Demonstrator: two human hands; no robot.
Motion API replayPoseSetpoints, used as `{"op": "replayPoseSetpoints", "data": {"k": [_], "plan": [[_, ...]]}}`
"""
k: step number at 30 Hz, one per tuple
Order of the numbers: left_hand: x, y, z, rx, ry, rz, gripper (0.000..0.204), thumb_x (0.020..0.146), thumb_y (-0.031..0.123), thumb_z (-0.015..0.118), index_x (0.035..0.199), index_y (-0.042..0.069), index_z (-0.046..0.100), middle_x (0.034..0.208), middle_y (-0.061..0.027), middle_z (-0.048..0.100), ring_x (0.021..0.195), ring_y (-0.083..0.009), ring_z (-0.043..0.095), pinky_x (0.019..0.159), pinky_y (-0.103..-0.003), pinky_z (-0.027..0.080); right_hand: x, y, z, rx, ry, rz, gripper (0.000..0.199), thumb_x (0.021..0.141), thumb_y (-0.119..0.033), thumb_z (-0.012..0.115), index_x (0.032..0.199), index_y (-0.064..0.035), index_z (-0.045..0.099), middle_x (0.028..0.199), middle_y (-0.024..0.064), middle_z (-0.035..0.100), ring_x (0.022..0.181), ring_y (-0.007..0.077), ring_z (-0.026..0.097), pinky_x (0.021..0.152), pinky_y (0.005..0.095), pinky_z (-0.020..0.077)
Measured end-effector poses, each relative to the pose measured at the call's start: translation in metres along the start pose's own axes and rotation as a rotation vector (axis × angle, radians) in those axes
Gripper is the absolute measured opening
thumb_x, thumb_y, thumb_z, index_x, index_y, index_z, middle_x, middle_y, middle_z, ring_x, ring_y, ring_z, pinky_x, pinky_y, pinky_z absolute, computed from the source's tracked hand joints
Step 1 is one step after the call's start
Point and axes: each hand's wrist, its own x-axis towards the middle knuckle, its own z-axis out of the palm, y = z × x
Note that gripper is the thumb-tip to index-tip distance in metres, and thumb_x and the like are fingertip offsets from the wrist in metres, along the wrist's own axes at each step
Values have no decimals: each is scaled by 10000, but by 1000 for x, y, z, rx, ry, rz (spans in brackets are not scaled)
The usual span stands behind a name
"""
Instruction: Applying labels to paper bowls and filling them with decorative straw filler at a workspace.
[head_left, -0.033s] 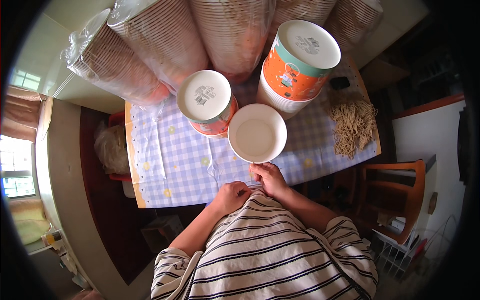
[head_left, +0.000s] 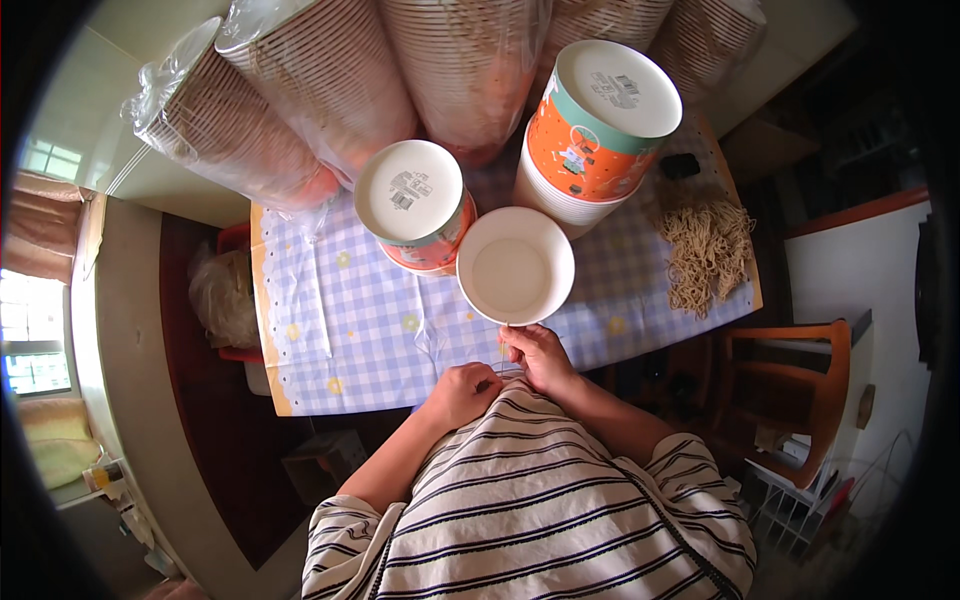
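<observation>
- Here the right hand (head_left: 540,357) pinches a thin string (head_left: 503,352) at the table's (head_left: 330,330) near edge; left hand (head_left: 462,393) is fisted, contents unclear.
- A tug could probably tip the open paper bowl (head_left: 515,265).

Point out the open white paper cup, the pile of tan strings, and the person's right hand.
open white paper cup (head_left: 515,266): head view, on its inner bottom.
pile of tan strings (head_left: 708,254): head view, middle of the heap on the checked cloth.
right hand (head_left: 537,355): head view, on the back of the hand.
</observation>
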Motion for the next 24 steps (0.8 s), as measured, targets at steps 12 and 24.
{"op": "replayPoseSetpoints", "data": {"k": [12, 24], "plan": [[4, 3, -3, 50, -39, 56, 61, 756, 82, 628, 785, 37, 656, 736, -131, 627, 648, -309, 624, 604, -367, 509, -7, -9, 15, 109, 117, 39, 136, 899, -187, 629, 946, -59, 630, 805, 21, 623, 583, 49, 469, 535, 171, 379], [51, 52, -34, 653, 390, 462, 305, 640, 98, 678, 942, 96, 635, 993, -56, 596, 998, -284, 542, 915, -451, 390, 2, 6, -23, 17, -64, -87, 226, 887, -165, 631, 1028, 11, 622, 902, 55, 661, 821, 122, 610, 791, 277, 470]]}}
